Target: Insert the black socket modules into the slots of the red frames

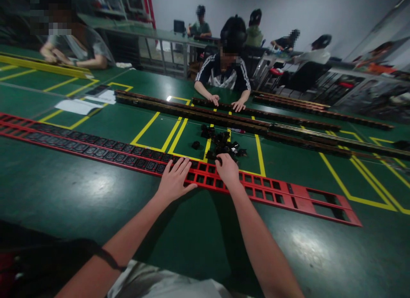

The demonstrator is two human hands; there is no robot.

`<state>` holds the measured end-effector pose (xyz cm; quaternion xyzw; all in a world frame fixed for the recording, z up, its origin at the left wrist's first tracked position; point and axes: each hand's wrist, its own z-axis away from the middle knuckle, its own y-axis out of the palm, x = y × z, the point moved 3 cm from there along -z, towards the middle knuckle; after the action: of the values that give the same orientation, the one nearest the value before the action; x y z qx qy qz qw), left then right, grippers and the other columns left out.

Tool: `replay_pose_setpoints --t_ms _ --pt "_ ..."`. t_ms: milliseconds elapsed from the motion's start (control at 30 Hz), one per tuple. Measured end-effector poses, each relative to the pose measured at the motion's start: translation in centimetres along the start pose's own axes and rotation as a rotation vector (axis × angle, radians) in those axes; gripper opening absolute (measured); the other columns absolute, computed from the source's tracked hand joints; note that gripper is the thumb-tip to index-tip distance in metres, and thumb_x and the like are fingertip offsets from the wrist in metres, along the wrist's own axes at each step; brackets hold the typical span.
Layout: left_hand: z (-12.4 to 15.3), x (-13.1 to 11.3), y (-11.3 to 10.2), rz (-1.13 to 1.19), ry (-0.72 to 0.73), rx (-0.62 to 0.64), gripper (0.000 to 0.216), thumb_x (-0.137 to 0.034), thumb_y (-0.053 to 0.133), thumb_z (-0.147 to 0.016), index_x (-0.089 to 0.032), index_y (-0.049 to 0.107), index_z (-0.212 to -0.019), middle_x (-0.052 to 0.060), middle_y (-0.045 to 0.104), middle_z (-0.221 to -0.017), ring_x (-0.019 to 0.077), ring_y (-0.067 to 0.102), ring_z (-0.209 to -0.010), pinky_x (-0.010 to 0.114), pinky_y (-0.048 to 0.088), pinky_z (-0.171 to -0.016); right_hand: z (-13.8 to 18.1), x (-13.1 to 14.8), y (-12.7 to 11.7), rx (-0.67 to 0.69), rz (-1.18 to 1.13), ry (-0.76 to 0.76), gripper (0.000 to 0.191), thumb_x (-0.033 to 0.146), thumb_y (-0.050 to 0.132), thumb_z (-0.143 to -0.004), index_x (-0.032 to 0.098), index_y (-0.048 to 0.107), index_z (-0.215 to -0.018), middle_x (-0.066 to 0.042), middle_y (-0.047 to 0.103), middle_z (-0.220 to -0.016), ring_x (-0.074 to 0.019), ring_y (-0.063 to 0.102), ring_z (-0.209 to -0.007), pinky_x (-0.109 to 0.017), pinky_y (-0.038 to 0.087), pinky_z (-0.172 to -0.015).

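Observation:
A long red frame (269, 190) with two rows of square openings lies across the green table in front of me. Black sockets (110, 155) fill its openings to the left; those around and right of my hands are bare. My left hand (174, 178) rests flat on the frame with its fingers spread, beside the last filled openings. Over the frame's far edge, my right hand (228, 170) has curled fingers closed on a small black socket, mostly hidden by them. Just beyond it lies a loose pile of black sockets (222, 140), with a single one (195, 144) apart to the left.
Long dark rails (179, 111) run across the table behind the pile. Facing me, a co-worker (222, 74) has both hands at a rail. Papers (78, 106) and a yellow rail (41, 66) lie at left, near another person (75, 46). Yellow tape lines mark the table.

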<state>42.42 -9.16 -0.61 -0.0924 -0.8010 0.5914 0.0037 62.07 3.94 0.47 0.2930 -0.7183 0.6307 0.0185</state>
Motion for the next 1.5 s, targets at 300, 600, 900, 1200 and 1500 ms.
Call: replay_pose_setpoints --t_ms 300,600,900,1200,1500 --pt "0.0 0.3 0.5 0.037 -0.01 -0.046 0.082 -0.065 0.05 -0.09 -0.016 0.04 -0.154 0.012 0.04 -0.159 0.0305 0.036 -0.148 0.053 0.021 -0.124 0.5 0.2 -0.4 -0.109 -0.306 -0.224 0.039 0.023 0.045 -0.097 0.02 0.059 -0.133 -0.013 0.059 -0.131 -0.0259 0.06 -0.118 -0.042 0.05 -0.102" --pt "-0.2 0.0 0.2 0.048 0.001 -0.057 0.078 -0.064 0.054 -0.089 -0.021 0.043 -0.153 0.01 0.043 -0.158 0.0318 0.037 -0.147 0.053 0.024 -0.122 2.6 2.4 -0.5 -0.066 -0.482 -0.349 0.045 0.019 0.043 -0.099 0.023 0.053 -0.143 -0.012 0.053 -0.13 -0.0202 0.057 -0.122 -0.035 0.049 -0.106" --pt "-0.1 -0.4 -0.2 0.021 0.02 -0.036 0.07 -0.061 0.051 -0.091 -0.021 0.049 -0.149 0.01 0.038 -0.16 0.0331 0.033 -0.149 0.059 0.02 -0.122 2.5 2.1 0.0 -0.038 -0.487 -0.312 0.044 0.017 0.051 -0.095 0.024 0.055 -0.138 -0.012 0.055 -0.134 -0.0219 0.056 -0.125 -0.037 0.049 -0.106" --pt "-0.4 -1.4 -0.4 0.052 0.083 -0.016 0.061 -0.052 0.048 -0.094 -0.023 0.051 -0.147 0.009 0.037 -0.161 0.0319 0.033 -0.149 0.057 0.026 -0.121 2.2 2.3 0.0 -0.049 -0.383 -0.31 0.032 0.021 0.069 -0.087 0.021 0.063 -0.119 -0.01 0.064 -0.12 -0.0251 0.06 -0.116 -0.041 0.05 -0.1" --pt "-0.3 -1.3 -0.2 0.032 0.065 -0.012 0.061 -0.052 0.048 -0.094 -0.022 0.052 -0.147 0.012 0.037 -0.161 0.0312 0.034 -0.149 0.054 0.028 -0.119 2.2 3.1 0.4 0.018 -0.109 -0.285 0.019 0.028 0.069 -0.09 0.021 0.062 -0.106 -0.009 0.066 -0.105 -0.0273 0.06 -0.101 -0.04 0.047 -0.086"
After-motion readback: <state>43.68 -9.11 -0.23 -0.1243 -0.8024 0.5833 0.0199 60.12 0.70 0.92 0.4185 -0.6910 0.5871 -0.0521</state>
